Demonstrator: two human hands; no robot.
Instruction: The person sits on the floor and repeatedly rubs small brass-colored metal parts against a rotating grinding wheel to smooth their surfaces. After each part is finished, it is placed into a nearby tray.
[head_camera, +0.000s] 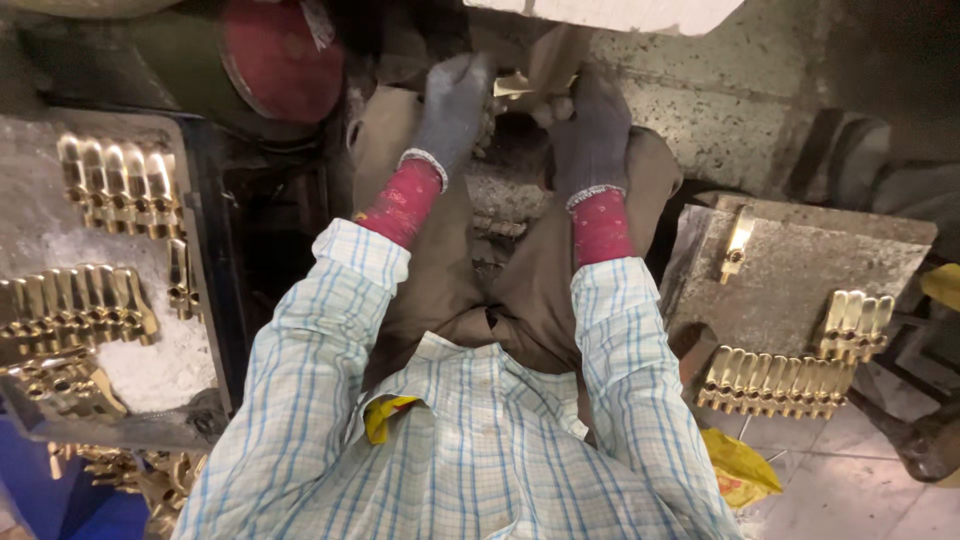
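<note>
- The left hand (452, 105) and the right hand (590, 130), fingers pressed together, are pinching one gold part (512, 86) far ahead.
- Neat rows of gold parts (775, 382) are lying right; more rows (75, 305) are lying left.

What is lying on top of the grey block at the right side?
On the grey block lie one single brass piece and two rows of brass pieces. The sleeve covers its left edge.

Grey gloves (455, 110), red cuffs (403, 203), golden brass parts (775, 382).
</note>
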